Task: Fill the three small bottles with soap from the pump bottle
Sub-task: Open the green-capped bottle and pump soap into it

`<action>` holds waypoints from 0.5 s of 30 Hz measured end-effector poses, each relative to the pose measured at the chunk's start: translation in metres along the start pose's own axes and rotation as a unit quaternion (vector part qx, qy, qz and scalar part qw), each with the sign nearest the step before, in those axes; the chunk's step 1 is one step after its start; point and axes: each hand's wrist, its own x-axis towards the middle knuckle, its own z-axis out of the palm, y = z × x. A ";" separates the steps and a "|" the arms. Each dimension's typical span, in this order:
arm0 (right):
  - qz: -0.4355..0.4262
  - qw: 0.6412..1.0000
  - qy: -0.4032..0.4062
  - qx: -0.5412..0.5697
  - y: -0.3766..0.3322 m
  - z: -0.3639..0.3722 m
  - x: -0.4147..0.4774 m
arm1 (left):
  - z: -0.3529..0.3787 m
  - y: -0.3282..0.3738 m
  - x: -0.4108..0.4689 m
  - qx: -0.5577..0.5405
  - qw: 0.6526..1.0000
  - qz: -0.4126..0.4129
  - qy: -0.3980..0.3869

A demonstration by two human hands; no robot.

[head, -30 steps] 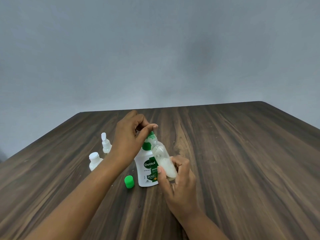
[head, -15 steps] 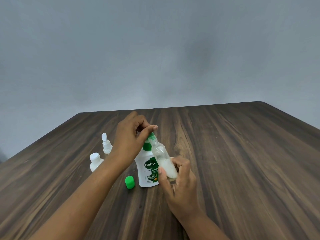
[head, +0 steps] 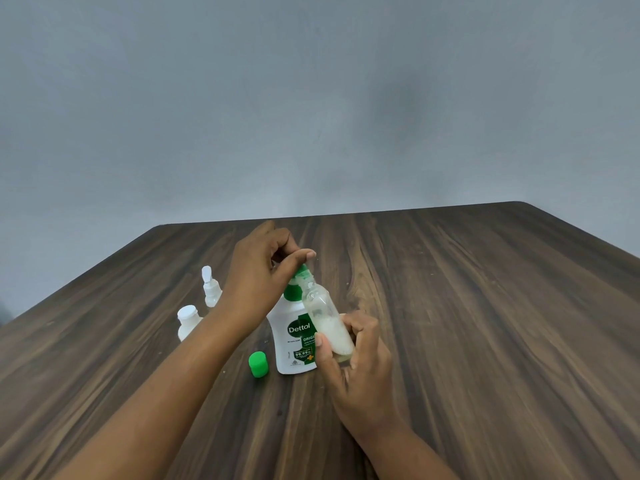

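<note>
A white Dettol pump bottle (head: 292, 336) with a green pump head stands on the wooden table (head: 467, 323). My left hand (head: 258, 278) rests over the pump head, fingers curled round it and thumb across the top. My right hand (head: 353, 362) grips a small clear bottle (head: 325, 320), tilted with its open neck at the pump spout and whitish soap filling its lower part. A green cap (head: 258, 364) lies on the table left of the pump bottle. Two small white bottles stand further left: a capped one (head: 188, 322) and a spray-topped one (head: 210, 287).
The dark wood table stretches wide to the right and toward me. Its far edge meets a plain grey wall (head: 311, 98).
Almost nothing differs. Both hands keep their hold and the clear bottle stays at the spout.
</note>
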 end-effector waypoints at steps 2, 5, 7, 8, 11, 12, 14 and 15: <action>0.003 1.000 0.001 0.006 0.000 0.000 0.000 | 0.000 0.002 0.000 0.004 1.000 0.003 0.001; 0.004 1.000 0.003 0.011 0.000 0.000 0.000 | -0.002 0.005 0.004 0.016 1.000 0.017 -0.009; 0.006 1.000 0.002 0.012 -0.001 0.001 0.001 | -0.005 0.004 0.007 0.023 0.999 0.020 -0.017; 0.007 1.000 0.002 0.012 -0.001 0.001 0.001 | -0.006 0.004 0.007 0.023 0.999 0.018 -0.018; 0.007 1.000 0.001 0.009 0.000 0.001 0.001 | -0.003 0.003 0.005 0.015 1.000 0.014 -0.004; 0.007 1.000 0.001 0.007 0.000 0.001 0.001 | -0.002 0.003 0.003 0.015 1.000 0.012 0.000; 0.005 1.000 -0.002 0.000 0.000 0.000 0.000 | 0.001 0.001 0.001 0.015 1.000 0.004 0.005; 0.006 1.000 -0.004 -0.002 0.000 0.000 -0.001 | 0.002 0.000 0.000 0.015 1.000 0.001 0.006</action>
